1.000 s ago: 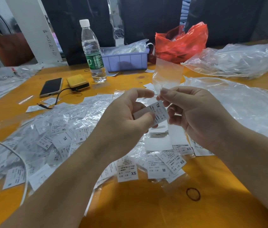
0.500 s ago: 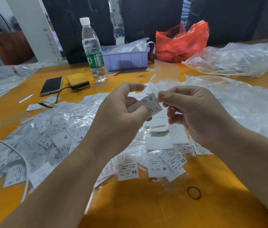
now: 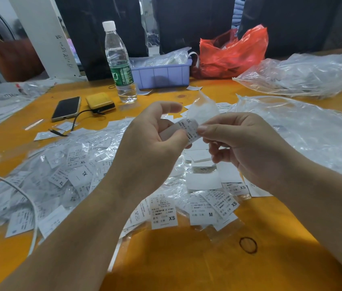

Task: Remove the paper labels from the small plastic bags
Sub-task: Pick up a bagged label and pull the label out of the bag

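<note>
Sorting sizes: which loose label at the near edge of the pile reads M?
The M label, lying between two XS labels, partly under the right one.

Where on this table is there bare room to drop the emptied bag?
Bare orange tabletop lies nearest, between the forearms, bordered by the black rubber band. Another strip lies left of the black phone. The centre is crowded with the pile of bagged white labels.

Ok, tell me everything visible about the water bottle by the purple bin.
The water bottle is clear ribbed plastic with a white screw cap, closed, and a green label around its lower half. It stands upright on the orange table, holding clear water, just left of the purple bin. Neither hand touches it.
</note>
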Demonstrator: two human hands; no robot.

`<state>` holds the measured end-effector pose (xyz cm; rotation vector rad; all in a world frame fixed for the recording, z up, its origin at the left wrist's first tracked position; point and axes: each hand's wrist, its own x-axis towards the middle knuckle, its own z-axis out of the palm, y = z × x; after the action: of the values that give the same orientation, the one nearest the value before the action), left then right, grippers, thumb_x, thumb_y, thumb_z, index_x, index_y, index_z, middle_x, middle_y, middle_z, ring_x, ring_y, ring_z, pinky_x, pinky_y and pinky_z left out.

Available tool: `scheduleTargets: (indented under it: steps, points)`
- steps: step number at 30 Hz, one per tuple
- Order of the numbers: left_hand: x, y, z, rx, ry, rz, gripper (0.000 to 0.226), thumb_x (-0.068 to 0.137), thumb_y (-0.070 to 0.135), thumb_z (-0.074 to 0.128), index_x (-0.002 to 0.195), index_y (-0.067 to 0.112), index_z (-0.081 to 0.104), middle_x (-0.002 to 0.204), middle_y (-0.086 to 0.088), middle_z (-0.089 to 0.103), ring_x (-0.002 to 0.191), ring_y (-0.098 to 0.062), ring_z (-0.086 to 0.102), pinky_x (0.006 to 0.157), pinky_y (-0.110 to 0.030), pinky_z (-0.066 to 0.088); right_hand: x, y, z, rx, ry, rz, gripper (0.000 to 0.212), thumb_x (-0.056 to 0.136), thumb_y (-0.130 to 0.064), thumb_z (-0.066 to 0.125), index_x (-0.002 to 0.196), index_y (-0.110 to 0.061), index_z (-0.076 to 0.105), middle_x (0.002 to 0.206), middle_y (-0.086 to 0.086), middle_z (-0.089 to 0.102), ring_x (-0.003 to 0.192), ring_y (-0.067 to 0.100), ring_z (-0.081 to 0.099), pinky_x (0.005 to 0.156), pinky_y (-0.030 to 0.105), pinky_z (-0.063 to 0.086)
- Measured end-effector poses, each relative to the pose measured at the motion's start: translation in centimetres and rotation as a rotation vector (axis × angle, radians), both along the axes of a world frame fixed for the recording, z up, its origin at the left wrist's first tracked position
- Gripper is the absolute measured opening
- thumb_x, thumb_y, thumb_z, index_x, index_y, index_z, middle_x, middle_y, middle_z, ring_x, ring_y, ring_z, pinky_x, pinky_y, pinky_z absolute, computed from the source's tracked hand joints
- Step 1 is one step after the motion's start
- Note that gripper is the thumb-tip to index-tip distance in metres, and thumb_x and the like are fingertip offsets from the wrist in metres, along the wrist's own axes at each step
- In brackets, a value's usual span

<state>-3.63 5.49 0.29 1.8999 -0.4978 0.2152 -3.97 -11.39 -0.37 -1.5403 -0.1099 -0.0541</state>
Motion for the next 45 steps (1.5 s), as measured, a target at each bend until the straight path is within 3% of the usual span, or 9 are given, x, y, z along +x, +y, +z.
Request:
scheduleTargets:
  steps: [10, 14, 17, 24, 28, 31, 45]
  points:
    - [0.42, -0.04, -0.28, 0.017, 0.039, -0.055, 0.029, 0.095, 0.015, 0.061, 0.118, 0.03, 0.054, 0.081, 0.008, 0.072, 0.062, -0.007, 0.065, 0.054, -0.018, 0.051, 0.0, 0.01, -0.23, -0.03, -0.028, 0.095, 0.012, 0.074, -0.018, 0.072, 0.062, -0.018, 0.074, 0.062, -0.001, 0.061, 0.056, 0.009, 0.053, 0.05, 0.023, 0.046]
    - [0.56, 0.03, -0.31, 0.009, 0.05, -0.092, 0.032, 0.095, 0.014, 0.062, 0.123, 0.024, 0.053, 0.08, 0.008, 0.072, 0.062, -0.007, 0.065, 0.053, -0.017, 0.049, 0.08, -0.16, -0.39, -0.038, -0.029, 0.065, 0.013, 0.083, -0.011, 0.07, 0.084, 0.001, 0.072, 0.07, 0.007, 0.064, 0.057, 0.009, 0.053, 0.05, 0.023, 0.046]
    - [0.57, -0.07, -0.35, -0.005, 0.058, -0.12, 0.032, 0.094, 0.015, 0.063, 0.124, 0.022, 0.053, 0.077, 0.004, 0.073, 0.06, -0.005, 0.063, 0.052, -0.015, 0.046, 0.05, -0.12, -0.32, -0.014, -0.033, 0.047, 0.016, 0.084, -0.008, 0.068, 0.09, 0.007, 0.071, 0.07, 0.009, 0.064, 0.056, 0.009, 0.053, 0.05, 0.023, 0.047]
    - [0.48, -0.05, -0.22, 0.003, 0.078, -0.159, 0.034, 0.093, 0.014, 0.064, 0.121, 0.027, 0.05, 0.076, 0.002, 0.073, 0.061, -0.003, 0.064, 0.052, -0.011, 0.045, 0.04, 0.0, -0.3, 0.001, -0.031, 0.03, 0.01, 0.085, -0.007, 0.067, 0.082, 0.001, 0.072, 0.071, 0.012, 0.064, 0.057, 0.011, 0.053, 0.051, 0.025, 0.047]
    - [0.42, 0.12, 0.06, -0.003, 0.076, -0.174, 0.04, 0.092, 0.012, 0.064, 0.128, 0.022, 0.049, 0.075, -0.004, 0.071, 0.06, -0.001, 0.065, 0.052, -0.01, 0.044, 0.06, 0.01, -0.31, -0.02, -0.033, 0.039, 0.012, 0.086, -0.008, 0.067, 0.078, -0.003, 0.074, 0.074, 0.014, 0.063, 0.058, 0.011, 0.053, 0.052, 0.026, 0.047]
    - [0.37, 0.12, 0.09, 0.011, 0.058, -0.158, 0.043, 0.092, 0.013, 0.065, 0.132, 0.019, 0.047, 0.071, 0.002, 0.071, 0.062, -0.001, 0.065, 0.052, -0.01, 0.044, 0.06, -0.02, -0.34, -0.051, -0.03, 0.072, 0.013, 0.086, -0.011, 0.067, 0.08, -0.004, 0.075, 0.077, 0.013, 0.063, 0.059, 0.011, 0.054, 0.052, 0.025, 0.048]
    - [0.58, -0.07, -0.3, -0.031, 0.021, -0.067, 0.021, 0.093, 0.015, 0.065, 0.111, 0.023, 0.06, 0.071, 0.008, 0.072, 0.055, -0.002, 0.061, 0.049, -0.011, 0.043, -0.03, -0.02, -0.29, -0.131, -0.044, 0.056, 0.013, 0.086, -0.016, 0.069, 0.076, -0.011, 0.076, 0.074, 0.007, 0.061, 0.061, 0.012, 0.054, 0.053, 0.026, 0.048]
